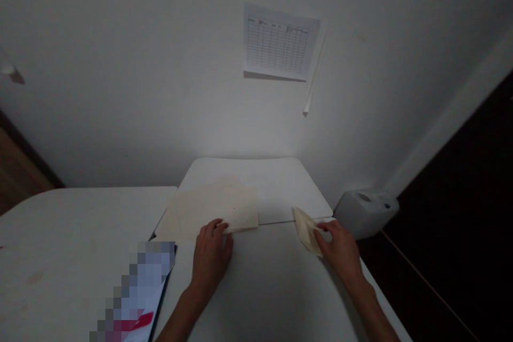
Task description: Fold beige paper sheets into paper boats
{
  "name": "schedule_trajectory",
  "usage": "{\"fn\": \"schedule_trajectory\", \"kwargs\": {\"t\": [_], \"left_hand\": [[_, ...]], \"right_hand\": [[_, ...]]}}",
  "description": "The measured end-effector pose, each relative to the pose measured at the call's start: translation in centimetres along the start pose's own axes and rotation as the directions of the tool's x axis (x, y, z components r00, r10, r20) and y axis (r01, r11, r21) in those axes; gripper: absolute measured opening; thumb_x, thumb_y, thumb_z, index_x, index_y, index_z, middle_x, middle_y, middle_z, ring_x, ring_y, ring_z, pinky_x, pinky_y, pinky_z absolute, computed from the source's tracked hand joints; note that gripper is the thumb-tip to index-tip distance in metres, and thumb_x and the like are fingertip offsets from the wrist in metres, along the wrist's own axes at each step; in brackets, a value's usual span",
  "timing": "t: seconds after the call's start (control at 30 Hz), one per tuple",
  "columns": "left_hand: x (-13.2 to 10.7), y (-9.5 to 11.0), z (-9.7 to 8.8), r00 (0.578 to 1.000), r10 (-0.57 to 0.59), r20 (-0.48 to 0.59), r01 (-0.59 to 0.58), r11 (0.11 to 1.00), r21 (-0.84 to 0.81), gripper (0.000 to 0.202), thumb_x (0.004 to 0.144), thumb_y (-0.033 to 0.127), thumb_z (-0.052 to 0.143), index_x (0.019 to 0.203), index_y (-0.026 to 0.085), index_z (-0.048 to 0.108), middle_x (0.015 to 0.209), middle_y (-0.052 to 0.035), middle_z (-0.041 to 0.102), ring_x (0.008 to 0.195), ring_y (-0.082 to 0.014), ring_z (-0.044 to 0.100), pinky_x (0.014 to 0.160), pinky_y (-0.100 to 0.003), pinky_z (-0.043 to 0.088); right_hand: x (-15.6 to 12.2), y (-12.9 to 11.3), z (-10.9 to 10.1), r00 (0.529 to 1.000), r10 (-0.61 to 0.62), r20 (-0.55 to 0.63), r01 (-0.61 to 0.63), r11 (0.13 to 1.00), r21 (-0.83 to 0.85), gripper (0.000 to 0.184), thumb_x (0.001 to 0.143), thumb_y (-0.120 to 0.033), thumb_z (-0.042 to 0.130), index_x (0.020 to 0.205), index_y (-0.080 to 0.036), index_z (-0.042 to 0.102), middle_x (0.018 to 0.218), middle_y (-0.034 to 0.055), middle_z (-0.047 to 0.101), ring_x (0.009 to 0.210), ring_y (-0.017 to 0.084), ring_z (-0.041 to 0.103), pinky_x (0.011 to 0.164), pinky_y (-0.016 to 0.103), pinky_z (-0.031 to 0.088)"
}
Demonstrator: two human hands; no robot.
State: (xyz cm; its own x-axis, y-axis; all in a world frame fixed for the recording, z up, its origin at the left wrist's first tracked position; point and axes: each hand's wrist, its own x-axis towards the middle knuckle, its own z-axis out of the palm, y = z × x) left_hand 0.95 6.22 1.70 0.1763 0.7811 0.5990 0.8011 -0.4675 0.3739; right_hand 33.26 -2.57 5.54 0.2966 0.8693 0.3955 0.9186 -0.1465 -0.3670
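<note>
A cream sheet (216,206), thin like cloth or paper, lies flat across the white table. My left hand (212,254) rests at its near edge, fingertips on the sheet, thumb apart and nothing gripped. Over the table's right side, my right hand (340,251) pinches a smaller folded cream piece (306,232) between thumb and fingers. That piece stands partly raised and tilted, its right part hidden by the fingers. Whether it is cloth or paper I cannot tell.
A tablet-like screen (146,283), partly blurred out, lies left of my left forearm. Another white table (52,256) adjoins on the left. A white plastic container (366,214) stands beyond the right edge. A printed chart (280,43) hangs on the wall.
</note>
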Motion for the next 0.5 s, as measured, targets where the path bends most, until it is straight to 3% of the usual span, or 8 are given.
{"fn": "schedule_trajectory", "kwargs": {"t": [0.2, 0.5], "left_hand": [[-0.2, -0.1, 0.3, 1.000, 0.025, 0.013, -0.025, 0.999, 0.020, 0.023, 0.086, 0.024, 0.047, 0.101, 0.016, 0.062, 0.110, -0.0140, 0.060, 0.102, -0.0296, 0.056, 0.088, -0.046, 0.048], [-0.2, -0.3, 0.4, 0.999, 0.043, 0.026, -0.044, 0.998, 0.040, 0.023, 0.087, 0.022, 0.046, 0.100, 0.012, 0.062, 0.110, -0.0159, 0.059, 0.101, -0.0300, 0.056, 0.087, -0.045, 0.048]], "right_hand": [[0.7, -2.1, -0.5, 0.987, -0.075, 0.144, 0.095, 0.985, -0.142, 0.021, 0.090, -0.031, 0.053, 0.095, -0.026, 0.073, 0.107, 0.0065, 0.057, 0.103, 0.022, 0.053, 0.089, 0.028, 0.041], [0.5, -1.9, -0.2, 0.958, -0.108, 0.266, 0.142, 0.984, -0.112, 0.025, 0.092, -0.031, 0.050, 0.097, -0.025, 0.073, 0.122, 0.0083, 0.053, 0.110, 0.025, 0.050, 0.091, 0.033, 0.041]]}}
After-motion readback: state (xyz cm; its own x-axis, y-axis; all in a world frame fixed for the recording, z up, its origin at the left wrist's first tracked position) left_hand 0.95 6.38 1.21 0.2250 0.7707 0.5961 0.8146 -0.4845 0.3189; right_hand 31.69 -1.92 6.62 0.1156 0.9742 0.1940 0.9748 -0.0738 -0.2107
